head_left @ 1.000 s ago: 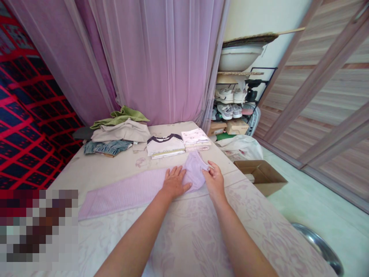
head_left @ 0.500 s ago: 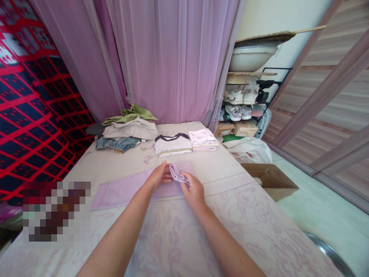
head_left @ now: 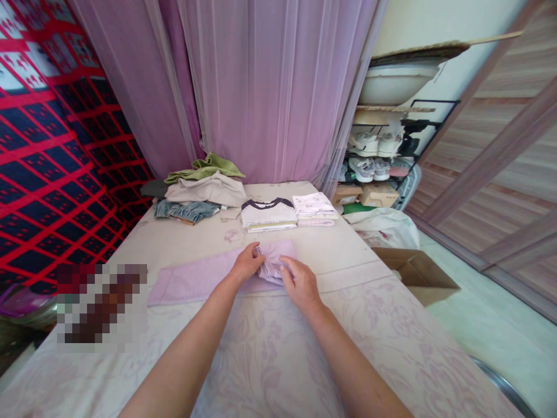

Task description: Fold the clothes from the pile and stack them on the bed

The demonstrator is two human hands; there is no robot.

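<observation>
Lilac ribbed pants [head_left: 195, 278] lie lengthwise across the bed in a narrow strip. Their gathered, elastic-looking waist end is folded back over the strip at the right. My left hand [head_left: 247, 263] pinches the left side of this gathered end, thumb and fingers closed on the cloth. On the opposite side, my right hand [head_left: 302, 283] grips the edge with thumb and forefinger. Beyond my hands sit a folded white shirt [head_left: 267, 215] with a dark collar and a folded pale pink printed garment [head_left: 314, 204] on a small stack.
Loose clothes are heaped at the back left: jeans [head_left: 187, 212], a beige garment [head_left: 206, 190] and a green one [head_left: 204, 168]. An open cardboard box [head_left: 418, 273] stands on the floor beyond the bed's right edge, near a shoe rack [head_left: 429, 125]. Purple curtains [head_left: 261, 93] hang behind.
The gathered waist end, held raised before, is now lowered and spread on the strip to the left. My hands stay on it. The view has shifted slightly.
</observation>
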